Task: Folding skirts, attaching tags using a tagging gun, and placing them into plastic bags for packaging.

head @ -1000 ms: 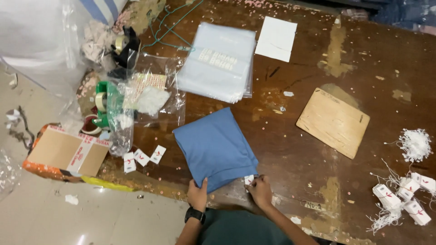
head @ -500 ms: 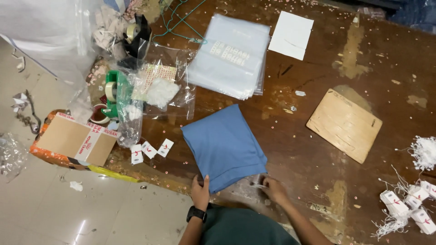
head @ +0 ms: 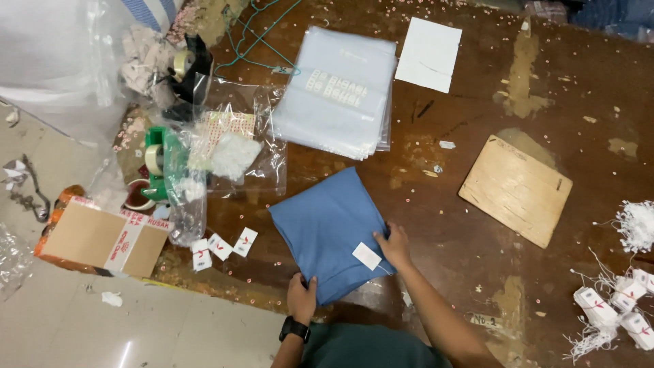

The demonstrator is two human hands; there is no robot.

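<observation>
Starting at the far left, I see a brown cardboard box (head: 102, 238) hanging over the table edge, and above it a green tape dispenser (head: 158, 163) half buried in crinkled clear plastic bags (head: 225, 146). Three small white paper tags (head: 221, 247) lie loose just beside the box. Next comes a neat stack of frosted plastic sleeves (head: 337, 95), smooth and flat, with a white sheet of paper (head: 429, 54) further along. The folded blue cloth (head: 330, 232) sits near the front edge of the worn wooden table (head: 477, 82), right in front of me; it is soft, matte and roughly rectangular, its long axis running diagonally from the upper left down toward my body. My left hand (head: 301, 298) presses on its near corner, fingers spread flat on the fabric rather than gripping. My right hand (head: 394, 247) rests on the cloth's right edge, fingertips curled over the fold beside a small white tag (head: 367, 256) lying on the cloth; I cannot tell whether it pinches the edge or only holds it down. Both hands touch the cloth, the right one further up it. To the right lies a pale, rigid plywood board (head: 516, 189), well apart, and at the far edge a heap of white strung tags (head: 616, 300).
</observation>
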